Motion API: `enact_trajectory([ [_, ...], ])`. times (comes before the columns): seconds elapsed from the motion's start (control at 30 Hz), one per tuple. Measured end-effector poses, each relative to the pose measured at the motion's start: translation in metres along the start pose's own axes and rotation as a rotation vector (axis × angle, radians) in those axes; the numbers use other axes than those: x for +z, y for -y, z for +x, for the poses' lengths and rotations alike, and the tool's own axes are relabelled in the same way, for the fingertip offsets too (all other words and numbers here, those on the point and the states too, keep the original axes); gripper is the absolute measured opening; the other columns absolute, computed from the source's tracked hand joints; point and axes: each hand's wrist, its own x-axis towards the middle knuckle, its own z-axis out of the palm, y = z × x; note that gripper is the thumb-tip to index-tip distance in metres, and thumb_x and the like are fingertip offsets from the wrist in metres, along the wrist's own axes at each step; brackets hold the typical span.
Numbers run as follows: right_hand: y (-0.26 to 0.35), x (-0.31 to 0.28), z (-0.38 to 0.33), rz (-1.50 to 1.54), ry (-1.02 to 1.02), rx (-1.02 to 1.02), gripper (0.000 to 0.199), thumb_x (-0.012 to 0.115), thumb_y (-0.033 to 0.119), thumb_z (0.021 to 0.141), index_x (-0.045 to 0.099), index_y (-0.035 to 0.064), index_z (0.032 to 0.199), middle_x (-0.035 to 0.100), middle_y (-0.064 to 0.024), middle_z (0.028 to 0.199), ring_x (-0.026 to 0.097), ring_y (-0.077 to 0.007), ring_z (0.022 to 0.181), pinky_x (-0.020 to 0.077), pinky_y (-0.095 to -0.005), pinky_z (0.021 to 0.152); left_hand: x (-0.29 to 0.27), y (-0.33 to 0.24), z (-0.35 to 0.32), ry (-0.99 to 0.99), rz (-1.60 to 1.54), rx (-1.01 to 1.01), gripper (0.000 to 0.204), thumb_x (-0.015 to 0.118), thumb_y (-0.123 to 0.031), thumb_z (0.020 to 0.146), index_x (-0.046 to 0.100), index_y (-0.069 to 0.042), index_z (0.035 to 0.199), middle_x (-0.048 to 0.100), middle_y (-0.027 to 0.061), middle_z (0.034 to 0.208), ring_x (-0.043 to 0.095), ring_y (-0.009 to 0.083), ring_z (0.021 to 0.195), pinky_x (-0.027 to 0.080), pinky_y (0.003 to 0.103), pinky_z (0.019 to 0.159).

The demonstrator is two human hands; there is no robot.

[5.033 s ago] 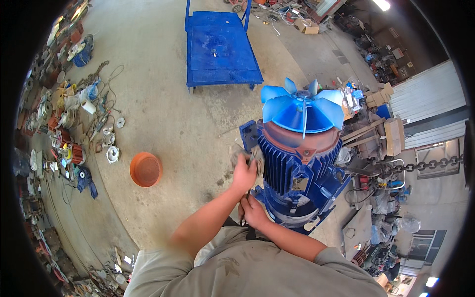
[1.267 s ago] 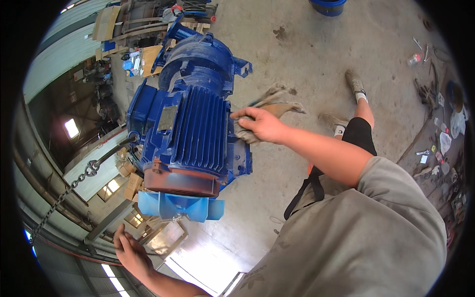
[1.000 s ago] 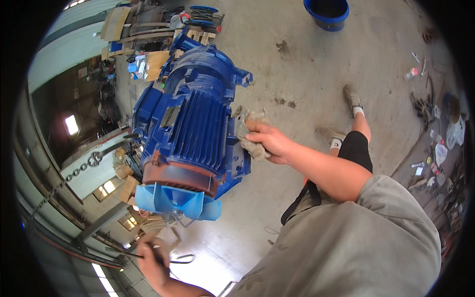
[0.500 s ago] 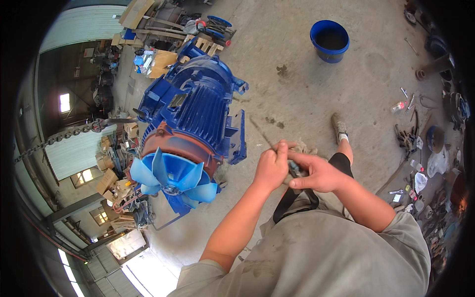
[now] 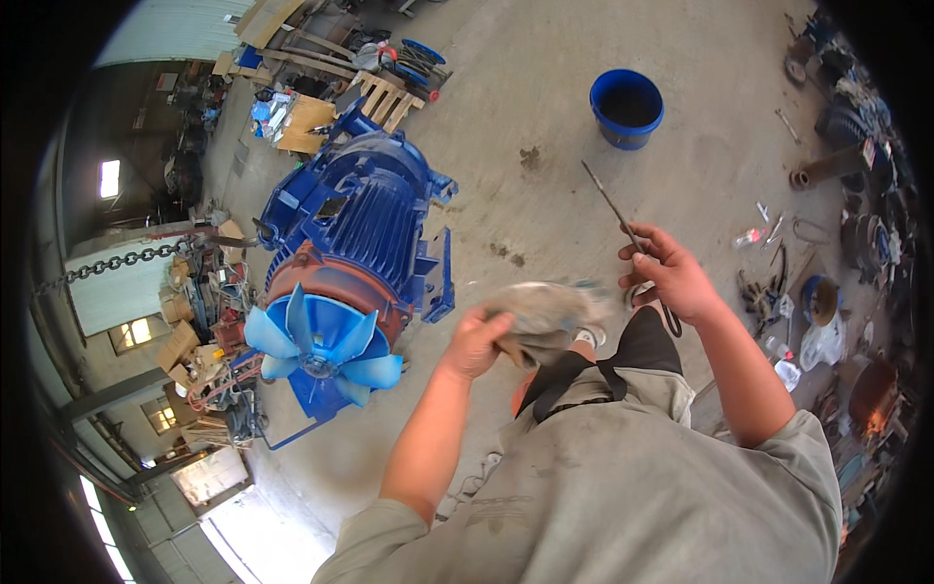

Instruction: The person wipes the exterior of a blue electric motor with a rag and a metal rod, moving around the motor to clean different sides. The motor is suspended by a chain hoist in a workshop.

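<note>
Concrete workshop floor (image 5: 545, 127), clutter piled along its edges, a blue bucket (image 5: 627, 107) standing toward the far side. Biggest thing by far is the blue electric motor (image 5: 360, 234) lying on the floor, its bare fan (image 5: 316, 346) pointing at the camera. The left hand (image 5: 474, 343) has its fingers closed around a crumpled grey rag (image 5: 545, 310), held up between the motor and the person's body. The right hand (image 5: 671, 277) is clamped on a thin metal rod (image 5: 608, 200) with some ring-handled tool hanging below, off toward the floor's right edge. Looks like a wipe-down step to me: rod needs to meet rag.
</note>
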Motion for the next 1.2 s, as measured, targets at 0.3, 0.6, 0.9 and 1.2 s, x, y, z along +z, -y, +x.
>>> enact_trajectory([
  [0.3, 0.094, -0.018, -0.019, -0.050, 0.319, -0.080, 0.052, 0.054, 0.006, 0.103, 0.043, 0.0043, 0.154, 0.070, -0.0054, 0.111, 0.067, -0.0119, 0.089, 0.0534, -0.0267, 0.072, 0.074, -0.083, 0.034, -0.076, -0.424, 0.437, 0.055, 0.049, -0.027, 0.107, 0.038, -0.003, 0.156, 0.052, 0.0212, 0.151, 0.050, 0.0334, 0.139, 0.039, 0.049, 0.117],
  [0.6, 0.088, -0.056, -0.011, -0.441, 0.142, -0.198, 0.033, 0.058, 0.019, 0.107, 0.063, 0.0057, 0.137, 0.051, 0.0038, 0.078, 0.047, -0.0063, 0.069, 0.0435, -0.0255, 0.065, 0.105, -0.144, 0.055, -0.409, 0.284, 0.361, 0.047, 0.063, -0.007, 0.100, 0.049, 0.002, 0.144, 0.061, 0.0148, 0.140, 0.056, 0.0207, 0.130, 0.043, 0.041, 0.112],
  [0.9, 0.134, 0.014, 0.049, -0.323, 0.300, -0.143, 0.024, 0.078, 0.019, 0.094, 0.071, 0.0030, 0.110, 0.057, 0.0037, 0.076, 0.047, -0.0059, 0.067, 0.0394, -0.0261, 0.059, 0.139, -0.174, 0.076, -0.452, 0.213, 0.337, 0.059, 0.077, 0.004, 0.086, 0.049, 0.003, 0.138, 0.069, 0.0213, 0.118, 0.067, 0.0225, 0.111, 0.054, 0.037, 0.097],
  [1.2, 0.186, 0.010, 0.073, 0.003, 0.296, -0.183, 0.017, 0.077, 0.014, 0.094, 0.063, 0.0073, 0.087, 0.055, 0.0041, 0.071, 0.045, -0.0057, 0.058, 0.0326, -0.0260, 0.050, 0.131, -0.168, 0.076, -0.291, 0.399, 0.270, 0.055, 0.081, -0.006, 0.085, 0.060, -0.001, 0.136, 0.069, 0.0142, 0.119, 0.066, 0.0171, 0.106, 0.053, 0.030, 0.092],
])
